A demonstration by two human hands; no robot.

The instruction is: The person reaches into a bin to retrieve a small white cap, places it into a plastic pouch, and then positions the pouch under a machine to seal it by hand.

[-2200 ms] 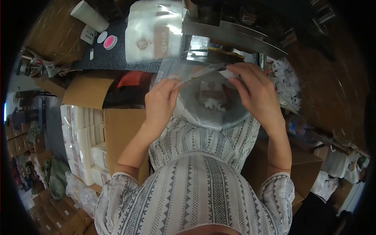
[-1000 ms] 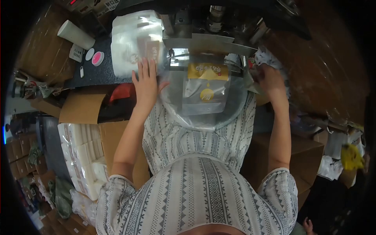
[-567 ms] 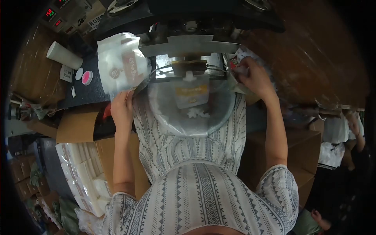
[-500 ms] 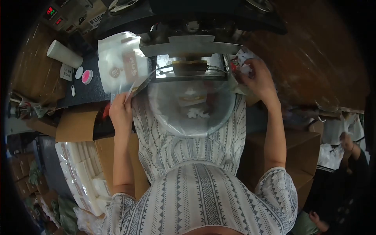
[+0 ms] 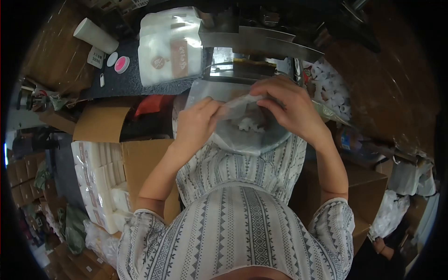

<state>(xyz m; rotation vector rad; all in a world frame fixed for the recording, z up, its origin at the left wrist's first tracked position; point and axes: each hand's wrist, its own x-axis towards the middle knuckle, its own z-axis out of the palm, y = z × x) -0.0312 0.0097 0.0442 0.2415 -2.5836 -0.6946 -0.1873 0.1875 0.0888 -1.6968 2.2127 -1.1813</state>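
Observation:
Both of my hands meet over my lap around a clear plastic bag point(image 5: 234, 106). My left hand point(image 5: 197, 122) pinches its left side. At its upper right edge, the closed fingers of my right hand point(image 5: 291, 105) grip the plastic; anything else inside that grip is hidden. Directly below is a round, see-through plastic-lined tub point(image 5: 252, 145) resting against my patterned dress, with crumpled white scraps point(image 5: 249, 124) in it. Just beyond the hands stands the metal front of a machine point(image 5: 261, 41).
Printed white pouches point(image 5: 170, 49) lie stacked on the dark bench, left of the machine. Small white packets point(image 5: 329, 84) are heaped at right. Farther left are a pink-filled jar point(image 5: 122, 64) and white cup point(image 5: 95, 35). An open carton point(image 5: 150, 163) holds more pouches. Another person's hand point(image 5: 380, 245) shows lower right.
My left hand has come right from beside the pouches, bringing the clear bag over the tub. My right hand has come left from the white packets to the bag. The view has shifted.

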